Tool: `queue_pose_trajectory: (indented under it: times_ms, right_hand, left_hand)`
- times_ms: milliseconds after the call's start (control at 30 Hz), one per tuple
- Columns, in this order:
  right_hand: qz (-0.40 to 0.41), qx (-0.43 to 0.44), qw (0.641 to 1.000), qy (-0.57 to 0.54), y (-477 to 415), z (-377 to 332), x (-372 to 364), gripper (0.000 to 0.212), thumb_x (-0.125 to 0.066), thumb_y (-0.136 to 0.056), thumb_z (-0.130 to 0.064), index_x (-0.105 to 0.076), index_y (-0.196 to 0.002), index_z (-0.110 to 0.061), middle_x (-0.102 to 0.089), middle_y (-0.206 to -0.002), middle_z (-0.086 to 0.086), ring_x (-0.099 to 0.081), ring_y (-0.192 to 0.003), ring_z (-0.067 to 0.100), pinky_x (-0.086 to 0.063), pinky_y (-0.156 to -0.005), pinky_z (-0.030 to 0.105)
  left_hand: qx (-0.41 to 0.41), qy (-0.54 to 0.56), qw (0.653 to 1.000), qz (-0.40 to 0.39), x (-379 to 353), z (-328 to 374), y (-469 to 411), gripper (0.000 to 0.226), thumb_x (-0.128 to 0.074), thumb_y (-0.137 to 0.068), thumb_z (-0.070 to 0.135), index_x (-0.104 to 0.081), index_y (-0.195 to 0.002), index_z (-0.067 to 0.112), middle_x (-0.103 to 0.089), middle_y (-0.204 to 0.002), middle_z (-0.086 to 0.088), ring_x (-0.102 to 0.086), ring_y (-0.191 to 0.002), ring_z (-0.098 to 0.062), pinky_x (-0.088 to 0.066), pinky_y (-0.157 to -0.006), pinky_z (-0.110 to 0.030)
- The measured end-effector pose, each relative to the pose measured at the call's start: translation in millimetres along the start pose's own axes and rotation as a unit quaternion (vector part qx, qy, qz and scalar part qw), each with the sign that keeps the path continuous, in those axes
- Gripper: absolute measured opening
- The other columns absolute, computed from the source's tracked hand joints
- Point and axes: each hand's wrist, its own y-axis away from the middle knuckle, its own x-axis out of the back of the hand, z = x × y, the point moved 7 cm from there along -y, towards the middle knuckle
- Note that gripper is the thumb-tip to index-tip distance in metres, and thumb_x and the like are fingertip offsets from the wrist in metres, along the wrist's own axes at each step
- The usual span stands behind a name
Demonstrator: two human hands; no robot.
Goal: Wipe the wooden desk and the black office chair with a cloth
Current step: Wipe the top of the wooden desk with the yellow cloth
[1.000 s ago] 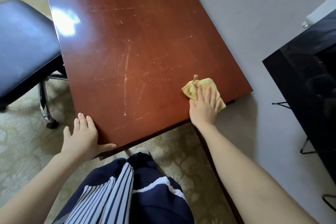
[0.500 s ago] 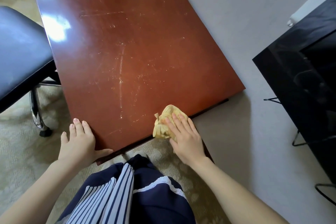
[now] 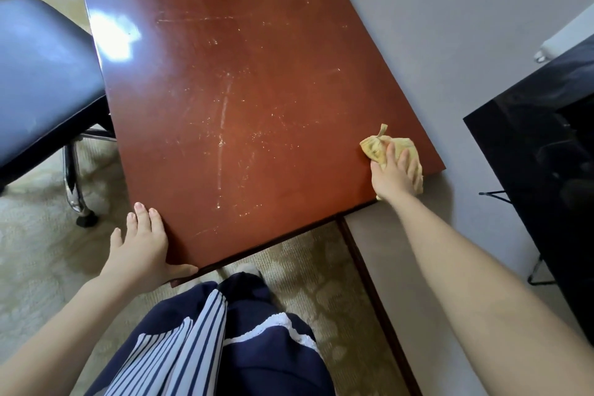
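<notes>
The fingers (image 3: 405,160) of the right hand (image 3: 392,177) lie straight and slightly spread, pressing flat on a crumpled yellow cloth (image 3: 376,147). We see the cloth bunched beneath the palm at the near right corner of the wooden desk (image 3: 257,90), one twisted end standing up beyond the fingertips and its right side reaching the desk's edge. The right forearm runs back toward the lower right of the view.

The fingers (image 3: 141,219) of the left hand (image 3: 141,249) are straight and close together, resting along the desk's left edge near its nearest corner. The thumb is stretched out along the front edge. We cannot tell whether the fingertips curl under the edge.

The desk top is glossy reddish brown, marked by pale scratches and one long light streak down its middle; a bright reflection sits near its far left side.

The black office chair (image 3: 41,80) stands to the left of the desk, its padded seat just beside the desk's edge and its chrome leg (image 3: 73,183) on the patterned carpet (image 3: 41,235). A dark glossy cabinet (image 3: 540,151) stands to the right, well apart from the desk, against a grey wall (image 3: 450,26). Below, we see navy and striped clothing (image 3: 205,347).
</notes>
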Motion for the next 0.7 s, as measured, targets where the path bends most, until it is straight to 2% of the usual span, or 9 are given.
queue_pose_trajectory:
  times_ms: [100,300,467,533,600,700]
  right_hand:
    - [0.013,0.014,1.0,-0.002,11.7,-29.4,-14.0,0.061,-0.02,-0.099,-0.053,0.006,-0.151,-0.032,0.014,-0.159,0.003,0.016,-0.145,0.027,0.01,-0.115,0.046]
    - [0.046,0.186,0.979,0.064,79.9,-96.3,-57.0,0.064,-0.022,-0.098,-0.054,0.009,-0.15,-0.034,0.013,-0.159,0.003,0.015,-0.145,0.027,0.012,-0.114,0.046]
    - [0.035,0.362,0.927,0.093,159.0,-133.8,-99.2,0.065,-0.028,-0.098,-0.051,0.01,-0.148,-0.035,0.014,-0.156,-0.001,0.021,-0.142,0.023,0.016,-0.115,0.043]
    - [0.021,0.425,0.9,0.092,184.6,-137.1,-112.6,0.066,-0.036,-0.097,-0.047,0.004,-0.149,-0.037,0.01,-0.156,-0.005,0.021,-0.142,0.02,0.015,-0.116,0.042]
    - [0.016,0.477,0.877,0.06,201.1,-133.9,-113.2,0.064,-0.047,-0.094,-0.042,-0.015,-0.149,-0.035,-0.005,-0.156,-0.007,0.007,-0.145,0.018,0.009,-0.117,0.04]
    - [0.057,0.524,0.849,0.032,207.3,-119.9,-96.7,0.059,-0.071,-0.08,-0.033,-0.052,-0.135,-0.025,-0.047,-0.142,-0.001,-0.037,-0.136,0.023,-0.02,-0.114,0.047]
  left_hand:
    - [-0.003,0.003,1.0,0.001,-0.3,0.1,2.6,0.13,-0.055,-0.069,0.077,0.012,-0.145,-0.003,0.014,-0.154,-0.025,0.002,-0.146,-0.035,-0.015,-0.116,-0.046]
    - [-0.004,0.007,1.0,0.005,-0.2,1.4,3.6,0.13,-0.057,-0.07,0.075,0.012,-0.145,-0.005,0.014,-0.154,-0.027,0.002,-0.145,-0.037,-0.013,-0.116,-0.047]
    - [-0.004,0.03,1.0,0.007,-0.3,1.4,5.0,0.129,-0.061,-0.071,0.071,0.012,-0.145,-0.005,0.015,-0.154,-0.027,0.003,-0.145,-0.037,-0.013,-0.116,-0.048]
    - [-0.007,0.036,0.999,0.016,0.4,1.0,6.3,0.127,-0.062,-0.072,0.069,0.012,-0.146,-0.004,0.015,-0.154,-0.026,0.003,-0.145,-0.036,-0.014,-0.116,-0.048]
    - [-0.01,0.039,0.999,0.027,0.5,0.6,8.6,0.126,-0.062,-0.073,0.067,0.012,-0.146,-0.003,0.015,-0.155,-0.024,0.004,-0.146,-0.035,-0.015,-0.116,-0.048]
    - [-0.013,0.058,0.997,0.044,-1.6,-1.0,11.3,0.123,-0.061,-0.075,0.066,0.014,-0.147,0.001,0.018,-0.156,-0.019,0.007,-0.146,-0.03,-0.014,-0.117,-0.048]
